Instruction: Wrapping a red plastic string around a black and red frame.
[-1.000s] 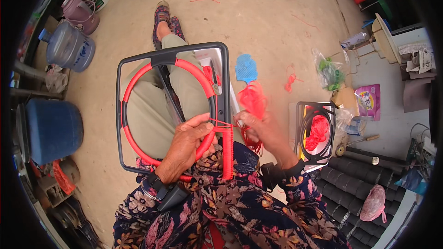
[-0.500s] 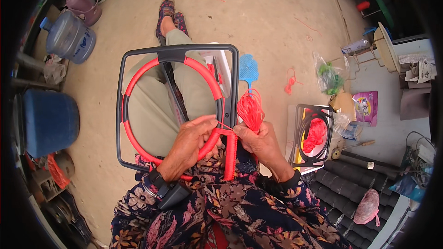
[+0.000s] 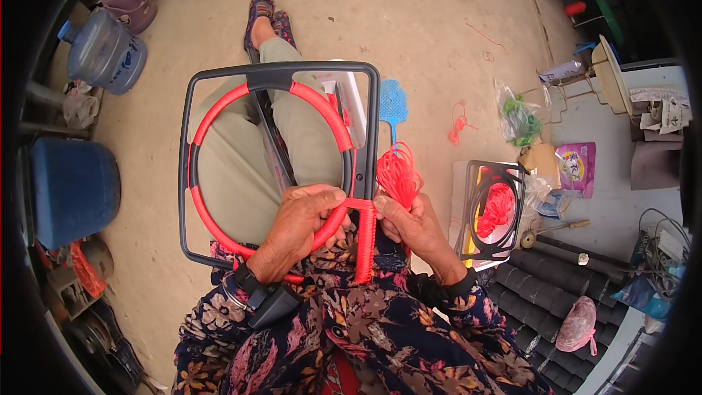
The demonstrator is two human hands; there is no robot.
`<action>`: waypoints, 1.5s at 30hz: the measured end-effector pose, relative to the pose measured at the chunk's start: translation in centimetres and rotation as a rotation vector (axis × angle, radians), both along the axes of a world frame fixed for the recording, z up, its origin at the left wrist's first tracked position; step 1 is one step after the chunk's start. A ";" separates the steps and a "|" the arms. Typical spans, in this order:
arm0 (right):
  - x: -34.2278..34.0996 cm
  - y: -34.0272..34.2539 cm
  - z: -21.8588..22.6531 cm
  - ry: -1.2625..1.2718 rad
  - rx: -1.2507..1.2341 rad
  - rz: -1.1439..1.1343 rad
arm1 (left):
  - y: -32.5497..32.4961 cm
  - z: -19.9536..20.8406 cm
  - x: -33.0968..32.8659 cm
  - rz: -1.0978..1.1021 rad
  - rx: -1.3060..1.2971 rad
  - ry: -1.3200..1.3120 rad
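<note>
A black rounded-square plastic frame (image 3: 372, 113) lies across my lap, with a round inner ring (image 3: 322, 113) wrapped mostly in red cord. Red wrapping (image 3: 365, 241) also covers the lower part of the frame's right bar and the short bridge joining it to the ring. My left hand (image 3: 303, 223) grips the ring's lower right, thumb at the bridge. Just right of the wrapped bar, my right hand (image 3: 413, 227) is closed in a pinch on the red cord, and a looped bundle of red cord (image 3: 398, 175) stands up from it. Its fingertips are partly hidden.
A blue fly swatter (image 3: 393, 106) lies on the floor beyond the bundle. At right, another black frame (image 3: 477, 249) rests on a box with a red cord bundle (image 3: 497, 208). A water jug (image 3: 110, 51) and a blue container (image 3: 77, 194) stand at left.
The thin strand stretched between my hands no longer shows; the cord now lies close against the bridge. My right hand has shifted slightly, and the frame sits a little farther left in view.
</note>
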State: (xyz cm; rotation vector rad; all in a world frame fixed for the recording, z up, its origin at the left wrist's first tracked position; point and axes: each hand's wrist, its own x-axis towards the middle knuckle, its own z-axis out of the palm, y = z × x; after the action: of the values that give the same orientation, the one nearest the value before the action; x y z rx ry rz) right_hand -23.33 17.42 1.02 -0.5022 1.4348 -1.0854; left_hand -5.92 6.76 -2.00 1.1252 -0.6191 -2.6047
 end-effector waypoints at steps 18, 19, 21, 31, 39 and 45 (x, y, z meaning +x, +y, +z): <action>-0.5 0.9 -0.4 -0.320 -0.018 -0.045 | -0.4 1.0 -0.9 -0.145 -0.004 0.023; -0.5 0.8 -0.3 -0.328 -0.017 -0.032 | -0.5 1.2 -1.0 -0.185 0.003 0.006; -0.2 0.6 -0.2 -0.358 -0.016 -0.033 | -0.7 1.3 -1.1 -0.228 0.009 -0.015; -0.3 0.7 -0.5 -0.405 -0.026 -0.046 | -1.1 1.6 -2.9 -0.229 0.044 0.053; -0.7 1.0 -0.8 -0.451 -0.057 -0.041 | -0.8 2.0 -3.2 -0.230 0.000 0.049; -2.1 0.5 -0.5 -0.366 -0.044 0.040 | -1.0 2.5 -2.4 -0.188 0.028 0.133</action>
State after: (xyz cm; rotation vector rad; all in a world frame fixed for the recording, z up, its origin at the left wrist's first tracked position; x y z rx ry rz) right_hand -25.42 17.87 0.53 -0.3399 1.0778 -1.1135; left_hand -8.29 5.72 0.50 0.9319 -0.6909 -2.8269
